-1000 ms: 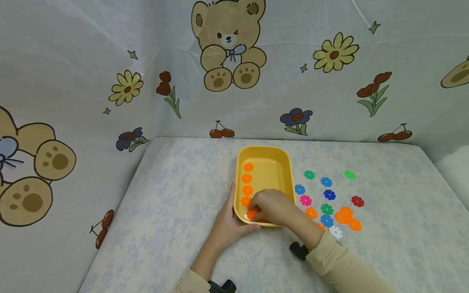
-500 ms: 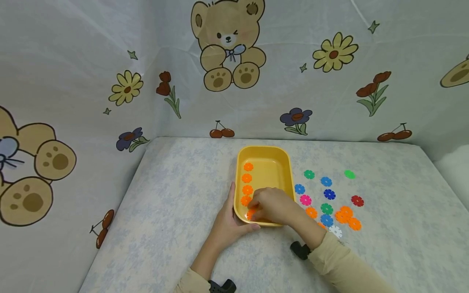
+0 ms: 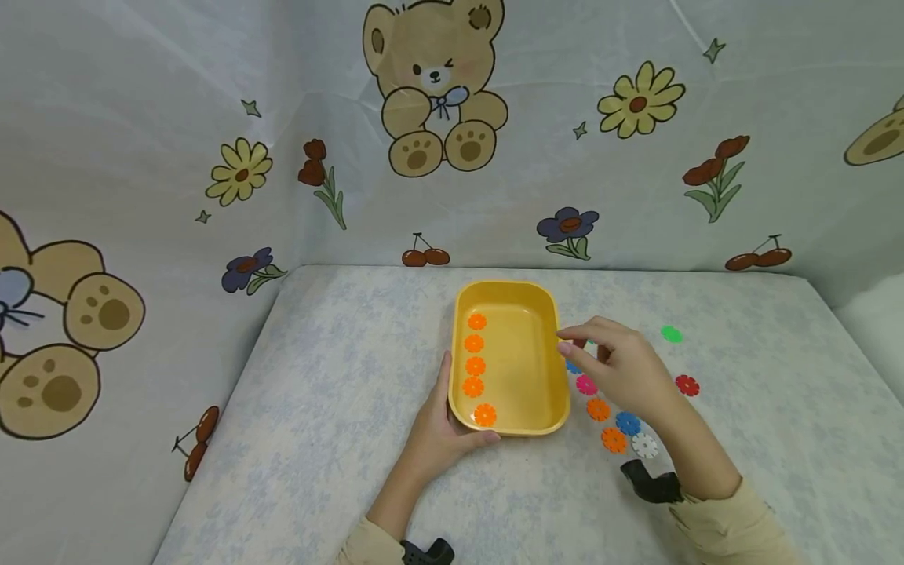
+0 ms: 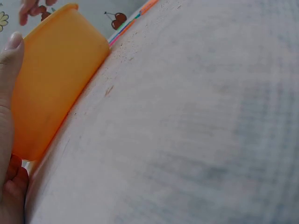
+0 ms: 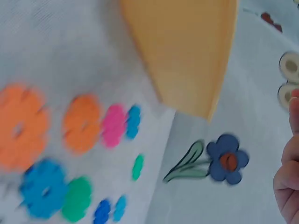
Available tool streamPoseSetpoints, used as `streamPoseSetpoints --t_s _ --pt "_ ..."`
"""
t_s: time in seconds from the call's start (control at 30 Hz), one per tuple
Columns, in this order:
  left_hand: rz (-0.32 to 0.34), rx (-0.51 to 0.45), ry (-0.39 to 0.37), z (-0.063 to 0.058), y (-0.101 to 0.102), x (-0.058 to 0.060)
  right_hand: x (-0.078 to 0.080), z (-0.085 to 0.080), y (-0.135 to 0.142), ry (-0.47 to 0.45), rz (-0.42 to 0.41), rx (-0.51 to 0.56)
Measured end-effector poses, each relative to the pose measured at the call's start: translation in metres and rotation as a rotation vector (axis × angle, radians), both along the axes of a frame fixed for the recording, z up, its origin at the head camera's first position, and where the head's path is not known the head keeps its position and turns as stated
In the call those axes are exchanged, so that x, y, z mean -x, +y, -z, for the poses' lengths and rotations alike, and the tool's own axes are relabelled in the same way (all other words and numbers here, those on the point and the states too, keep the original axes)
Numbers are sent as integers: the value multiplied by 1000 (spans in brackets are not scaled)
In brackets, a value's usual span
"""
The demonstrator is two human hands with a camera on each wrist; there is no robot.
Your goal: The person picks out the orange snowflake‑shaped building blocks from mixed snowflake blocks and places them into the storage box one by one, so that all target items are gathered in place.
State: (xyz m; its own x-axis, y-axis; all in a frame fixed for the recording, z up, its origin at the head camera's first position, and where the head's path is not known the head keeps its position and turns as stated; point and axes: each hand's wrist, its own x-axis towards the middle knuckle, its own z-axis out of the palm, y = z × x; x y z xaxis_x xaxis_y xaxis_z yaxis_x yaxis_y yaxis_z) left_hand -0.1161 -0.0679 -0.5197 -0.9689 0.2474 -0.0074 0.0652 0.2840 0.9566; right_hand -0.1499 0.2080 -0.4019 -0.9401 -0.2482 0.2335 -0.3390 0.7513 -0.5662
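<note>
A yellow rectangular tray lies on the table. Along its left side runs a column of several orange flower-shaped discs, the nearest one set slightly apart. My left hand grips the tray's near left corner, thumb along the front and fingers up the left side; in the left wrist view the thumb presses the tray wall. Over the tray's right rim is my right hand, fingers loosely bent, nothing visible between them. It partly covers the loose discs beneath.
Right of the tray lie loose flower discs: orange, blue, white, pink, red and light green. A printed cloth wall stands behind the table.
My right hand has lifted out of the tray's near left part and moved right and away, over the right rim. The nearest orange disc now lies uncovered. My left hand stays put.
</note>
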Motion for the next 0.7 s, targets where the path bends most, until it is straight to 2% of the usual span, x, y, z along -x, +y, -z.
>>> streamPoseSetpoints --t_s 0.1,0.17,0.3,0.37,0.47,0.57,0.7 --pt "-2 -2 0 0 0 0 -6 9 18 -69 75 -39" --pt "-2 -1 0 0 0 0 -10 18 27 -154 104 -95" --pt "-3 4 4 1 -1 0 -14 35 38 -327 116 -216" --pt "0 4 13 1 -1 0 -16 42 42 -383 114 -268" --pt "3 8 19 2 -1 1 -17 50 44 -428 113 -332" --pt "4 3 12 3 -1 1 -18 56 44 -432 107 -377" --pt "7 -9 13 3 -1 1 -19 59 45 -420 87 -380"
